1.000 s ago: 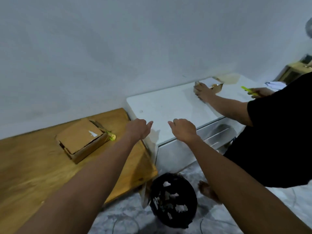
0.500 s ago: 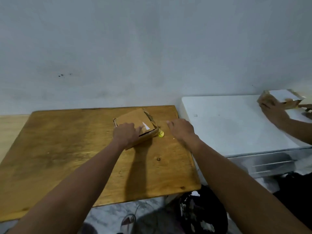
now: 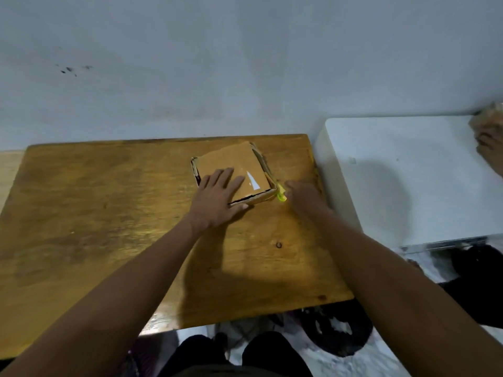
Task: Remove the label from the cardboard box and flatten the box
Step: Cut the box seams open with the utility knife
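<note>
While the box point(image 3: 231, 170) on the counter point(image 3: 109, 213) is pressed by flat left fingers point(image 3: 223, 178), a yellow tool point(image 3: 281, 194) is touched by the right hand point(image 3: 302, 193); grip undeterminable. Sliding is risked if pressure lapses.

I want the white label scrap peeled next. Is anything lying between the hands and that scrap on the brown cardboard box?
Nothing visible does. The left hand rests flat on the brown cardboard box, fingers beside the white label scrap. The right hand reaches the yellow-green tool at the box's corner.
</note>
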